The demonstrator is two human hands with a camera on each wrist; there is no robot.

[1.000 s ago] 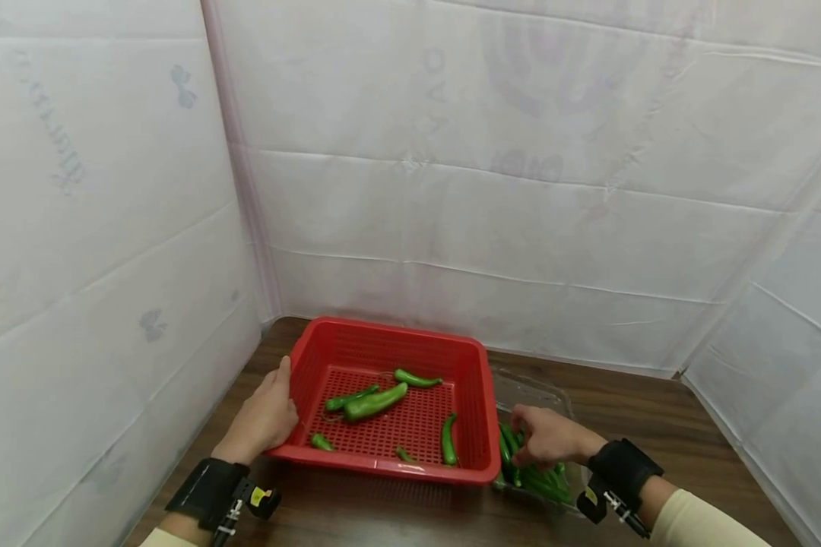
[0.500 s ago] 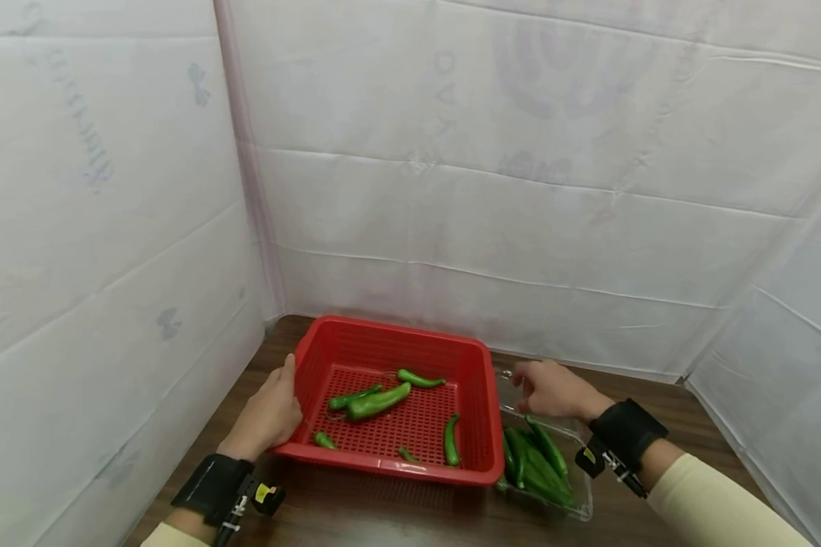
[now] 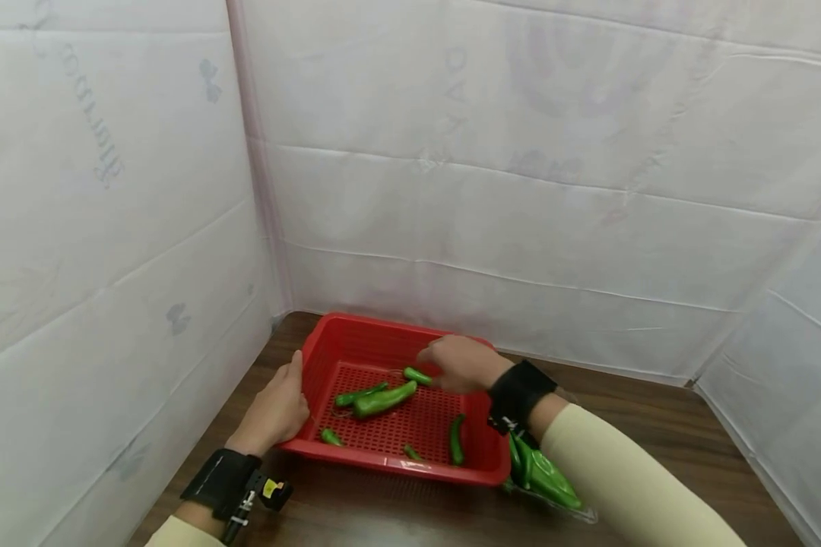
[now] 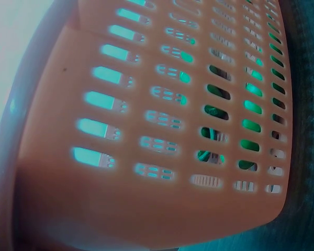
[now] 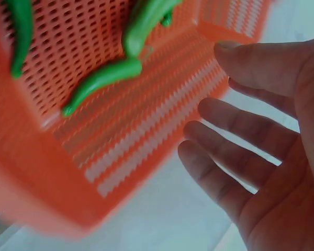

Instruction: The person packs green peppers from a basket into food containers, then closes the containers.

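A red slotted basket sits on the dark wooden table with several green peppers inside, the largest one near its middle. My left hand holds the basket's left side, thumb by the rim; the left wrist view shows only the basket wall up close. My right hand hovers over the basket's far part, just above a small pepper. In the right wrist view, that hand is empty with its fingers spread over the basket, a short way from a pepper.
A clear plastic tray holding more green peppers lies right of the basket, partly hidden by my right forearm. White sheet walls close in the table on the left, back and right. Bare wood shows in front of the basket.
My right hand rose from the peppers in the clear tray, passed over its far end and swung left across the basket. The left hand has stayed on the basket.
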